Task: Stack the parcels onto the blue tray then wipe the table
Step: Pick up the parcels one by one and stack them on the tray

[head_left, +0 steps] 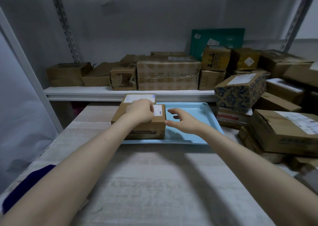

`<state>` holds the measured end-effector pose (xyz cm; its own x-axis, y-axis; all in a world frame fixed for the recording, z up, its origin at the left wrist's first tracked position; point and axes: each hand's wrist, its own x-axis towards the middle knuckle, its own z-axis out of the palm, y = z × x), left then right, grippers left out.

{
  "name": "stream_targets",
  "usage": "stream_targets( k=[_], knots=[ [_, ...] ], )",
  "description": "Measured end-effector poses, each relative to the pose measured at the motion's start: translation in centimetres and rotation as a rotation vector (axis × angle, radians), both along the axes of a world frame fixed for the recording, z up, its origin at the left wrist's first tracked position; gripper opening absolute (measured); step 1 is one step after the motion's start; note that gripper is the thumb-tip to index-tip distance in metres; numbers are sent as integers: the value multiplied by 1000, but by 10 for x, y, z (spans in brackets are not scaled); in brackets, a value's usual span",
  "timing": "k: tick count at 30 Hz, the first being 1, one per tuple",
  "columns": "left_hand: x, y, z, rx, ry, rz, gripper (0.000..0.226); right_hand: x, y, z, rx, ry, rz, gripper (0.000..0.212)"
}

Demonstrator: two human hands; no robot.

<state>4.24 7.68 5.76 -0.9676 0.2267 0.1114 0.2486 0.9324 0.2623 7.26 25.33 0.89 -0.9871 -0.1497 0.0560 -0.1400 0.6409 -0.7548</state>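
Your left hand (pixel 140 111) lies flat on the near parcel (pixel 148 127), pressing rather than gripping it, at the left end of the blue tray (pixel 194 112); your right hand (pixel 182 121) hovers spread and empty beside it; square this parcel against the second parcel (pixel 138 98) behind, keeping the tray's right half free
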Motion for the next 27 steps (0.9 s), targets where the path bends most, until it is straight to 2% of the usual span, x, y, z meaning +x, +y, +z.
stream_targets(
  k=[4,8,10,11,14,15,18,20,25,27],
  knots=[
    [8,12,7,-31,-2,24,23,16,31,15,-15,177,-177,41],
    [20,45,15,74,-18,-61,25,34,65,37,116,349,-342,11],
    [29,67,19,117,-34,-125,26,45,79,45,197,387,-426,29],
    [34,81,22,135,-37,-158,27,52,87,49,238,393,-472,31],
    [46,116,24,205,-54,-222,24,69,111,54,368,423,-574,14],
    [51,129,25,220,-62,-238,21,77,120,55,421,408,-588,15],
    [65,160,26,257,-106,-290,16,96,147,58,566,253,-580,54],
    [74,176,25,287,-137,-320,12,110,160,59,649,153,-577,72],
    [89,204,15,391,-252,-336,5,137,182,49,833,-18,-527,93],
    [96,212,13,419,-301,-340,7,145,190,39,907,-4,-517,97]
  ],
)
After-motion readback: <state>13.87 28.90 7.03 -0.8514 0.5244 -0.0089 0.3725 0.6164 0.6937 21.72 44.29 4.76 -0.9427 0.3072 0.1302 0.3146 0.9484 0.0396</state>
